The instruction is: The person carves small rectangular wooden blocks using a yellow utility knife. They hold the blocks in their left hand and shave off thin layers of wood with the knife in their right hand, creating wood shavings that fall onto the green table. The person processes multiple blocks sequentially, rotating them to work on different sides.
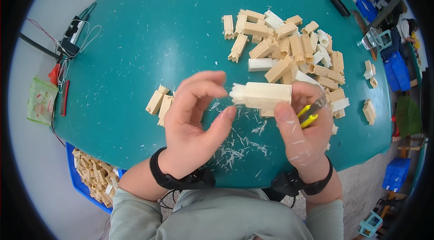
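Note:
My right hand [312, 124] grips a cream, box-shaped plastic piece [266, 94] lying level, its toothed narrow end pointing left. Tucked in the same hand is a small tool with yellow handles [307, 115]; a greyish, blade-like part shows beside it, though its exact kind is unclear. My left hand [194, 113] is empty, thumb and fingers curved apart, close to the toothed end without touching it. White shavings [235, 149] are scattered on the green tabletop below both hands.
A heap of similar cream and white pieces [296, 48] covers the right of the green table [149, 27]. A few pieces [155, 102] lie left of my left hand. A blue bin [81, 188] full of pieces stands lower left. A black object [339, 5] rests far right.

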`<act>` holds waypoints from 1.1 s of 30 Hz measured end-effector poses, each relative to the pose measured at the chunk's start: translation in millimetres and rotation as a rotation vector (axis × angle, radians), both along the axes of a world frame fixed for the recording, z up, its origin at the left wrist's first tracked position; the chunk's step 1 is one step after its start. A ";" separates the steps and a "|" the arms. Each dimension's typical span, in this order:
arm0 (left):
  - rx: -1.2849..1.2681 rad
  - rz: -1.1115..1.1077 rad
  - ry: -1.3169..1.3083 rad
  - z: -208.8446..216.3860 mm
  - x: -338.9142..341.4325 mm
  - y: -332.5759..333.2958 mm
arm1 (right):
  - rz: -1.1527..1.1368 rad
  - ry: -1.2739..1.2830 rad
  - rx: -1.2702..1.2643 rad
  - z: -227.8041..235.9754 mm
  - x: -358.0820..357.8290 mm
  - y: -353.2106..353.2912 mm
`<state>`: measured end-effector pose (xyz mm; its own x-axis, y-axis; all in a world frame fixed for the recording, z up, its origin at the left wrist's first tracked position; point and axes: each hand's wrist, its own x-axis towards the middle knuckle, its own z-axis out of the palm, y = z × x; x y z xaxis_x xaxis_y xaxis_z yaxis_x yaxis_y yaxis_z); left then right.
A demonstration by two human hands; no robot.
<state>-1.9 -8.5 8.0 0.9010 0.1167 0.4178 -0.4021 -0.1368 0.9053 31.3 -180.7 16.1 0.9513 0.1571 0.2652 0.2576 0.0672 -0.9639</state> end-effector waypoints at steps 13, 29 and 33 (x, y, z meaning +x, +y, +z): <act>-0.177 -0.191 -0.040 3.0 -3.3 2.5 | 0.262 -0.144 -0.200 3.0 -1.1 -4.1; 0.211 -0.032 -0.191 -2.2 -4.8 8.7 | 0.244 -0.293 -0.392 2.3 -1.0 0.1; 0.133 -0.033 -0.210 -3.8 -5.6 7.2 | 0.233 -0.297 -0.396 1.0 -0.9 1.6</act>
